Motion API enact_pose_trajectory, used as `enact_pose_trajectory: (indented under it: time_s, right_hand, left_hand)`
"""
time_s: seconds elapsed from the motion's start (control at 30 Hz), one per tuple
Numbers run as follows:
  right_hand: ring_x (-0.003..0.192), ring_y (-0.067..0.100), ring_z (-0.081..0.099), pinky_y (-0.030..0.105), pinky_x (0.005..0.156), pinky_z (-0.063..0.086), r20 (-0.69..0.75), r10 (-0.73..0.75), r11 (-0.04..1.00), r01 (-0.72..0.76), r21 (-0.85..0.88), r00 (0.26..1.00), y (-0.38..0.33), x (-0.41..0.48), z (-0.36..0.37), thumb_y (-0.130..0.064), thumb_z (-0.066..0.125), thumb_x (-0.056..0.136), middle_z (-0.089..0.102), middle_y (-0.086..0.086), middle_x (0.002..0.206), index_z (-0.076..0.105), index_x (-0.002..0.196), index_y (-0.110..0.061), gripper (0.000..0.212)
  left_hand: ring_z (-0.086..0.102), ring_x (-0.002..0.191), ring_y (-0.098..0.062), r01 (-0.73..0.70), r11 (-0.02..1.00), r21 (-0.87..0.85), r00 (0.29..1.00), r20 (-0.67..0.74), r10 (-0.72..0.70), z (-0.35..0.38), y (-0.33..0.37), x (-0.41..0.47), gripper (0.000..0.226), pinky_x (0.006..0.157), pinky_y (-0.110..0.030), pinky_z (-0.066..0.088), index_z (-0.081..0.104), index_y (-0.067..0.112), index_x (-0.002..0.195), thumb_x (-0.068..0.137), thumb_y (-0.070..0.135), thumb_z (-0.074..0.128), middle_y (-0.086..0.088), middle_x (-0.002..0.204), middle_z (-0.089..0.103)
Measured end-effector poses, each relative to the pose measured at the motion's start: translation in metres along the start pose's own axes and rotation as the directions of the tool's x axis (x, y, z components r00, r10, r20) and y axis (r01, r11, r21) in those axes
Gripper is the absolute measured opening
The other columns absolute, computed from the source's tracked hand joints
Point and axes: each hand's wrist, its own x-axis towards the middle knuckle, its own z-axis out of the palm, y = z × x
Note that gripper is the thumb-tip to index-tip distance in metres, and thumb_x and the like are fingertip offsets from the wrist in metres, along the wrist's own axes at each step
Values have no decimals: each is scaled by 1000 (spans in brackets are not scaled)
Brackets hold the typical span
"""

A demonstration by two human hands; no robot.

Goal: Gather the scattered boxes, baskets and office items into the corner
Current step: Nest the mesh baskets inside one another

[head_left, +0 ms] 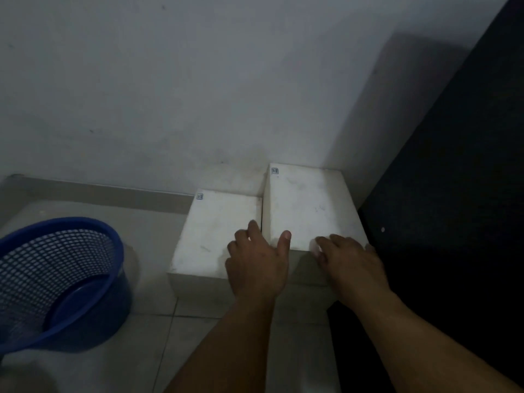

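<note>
A: Taller box [309, 205], where?
B: Centre right, in the corner, beside the lower box [218, 231]. Left hand [258, 268] and right hand [351, 265] rest on its near edge, fingers loose, gripping nothing

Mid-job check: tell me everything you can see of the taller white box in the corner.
The taller white box is a plain matte block, cardboard or foam by its look, top scuffed, a small bluish sticker at its far left corner. It stands upright in the corner, against the wall, its right side by the dark panel. The shorter white box sits flush along its left side. The left hand lays its thumb on the top's near edge; the right hand rests fingers there too.
</note>
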Motion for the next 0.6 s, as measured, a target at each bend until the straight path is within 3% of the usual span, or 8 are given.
enact_pose_trajectory:
  time_s: [0.17, 0.27, 0.4, 0.6]
  right_hand:
    - [117, 22, 55, 39, 95, 43, -139, -81, 982, 103, 160, 987, -39, -17, -17, -48, 32, 100, 56, -2, 133, 49, 135, -29, 43]
    - [111, 23, 59, 34, 86, 46, -215, -148, 959, 194, 209, 965, -69, -30, -40, -46, 36, 100, 59, -1, 131, 53, 132, -28, 41]
    - [108, 24, 60, 35, 83, 47, -270, -249, 927, 310, 213, 930, -115, -49, -69, -43, 35, 100, 60, -3, 126, 53, 130, -30, 37]
    - [108, 25, 59, 33, 79, 44, -293, -362, 876, 430, 217, 885, -168, -73, -86, -42, 35, 99, 61, -2, 123, 54, 129, -30, 37]
  left_hand:
    - [44, 121, -23, -268, 934, 237, 960, -15, 279, -46, -14, -11, 56, 94, -37, 41, 44, 21, 137, 95, 57, 39, -5, 138, 45]
    - [46, 118, -26, -335, 877, 344, 932, -17, 362, -81, -32, -21, 47, 89, -39, 41, 49, 21, 133, 96, 49, 42, -6, 136, 47]
    - [44, 119, -26, -311, 820, 480, 931, -20, 365, -132, -60, -37, 43, 91, -41, 41, 48, 21, 132, 98, 45, 40, -6, 137, 46]
    - [44, 123, -26, -155, 827, 540, 965, -96, 243, -190, -103, -71, 45, 97, -40, 46, 47, 20, 134, 98, 46, 42, -6, 138, 45]
